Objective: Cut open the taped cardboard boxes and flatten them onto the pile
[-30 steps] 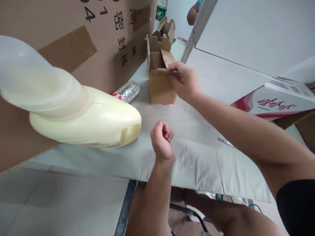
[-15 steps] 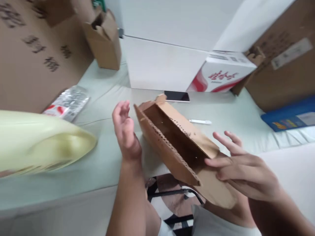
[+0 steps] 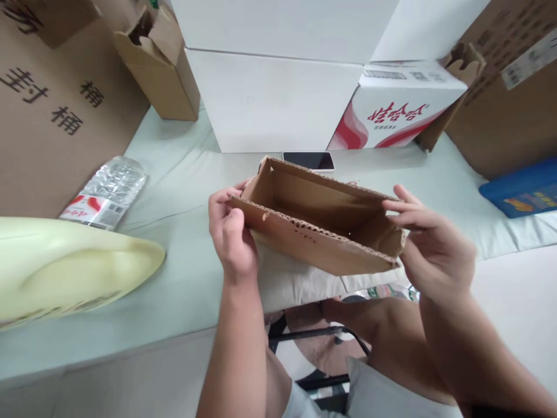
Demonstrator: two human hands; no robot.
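Note:
Between my hands is a narrow brown cardboard box (image 3: 304, 238), its top open toward me and its inside bare. My left hand (image 3: 235, 232) grips the left end, thumb on the near wall and fingers round the corner. At the right end, my right hand (image 3: 430, 244) holds the box with fingers along the far edge and the palm by the end wall; its thumb is partly hidden. Just behind the box a dark-screened phone (image 3: 308, 161) lies on the pale green cloth (image 3: 183, 261).
White cartons (image 3: 278, 104) and a red-and-white printed box (image 3: 395, 110) stand at the back. A clear plastic bottle (image 3: 108, 191) and a pale yellow-green container (image 3: 78, 267) lie left. A small cardboard box (image 3: 165, 75) stands behind them. A blue package (image 3: 522, 188) lies right.
The box has turned more level, its right end raised and its flap no longer sticking out toward me. My left hand has closed on the left end; my right hand has moved up with the box.

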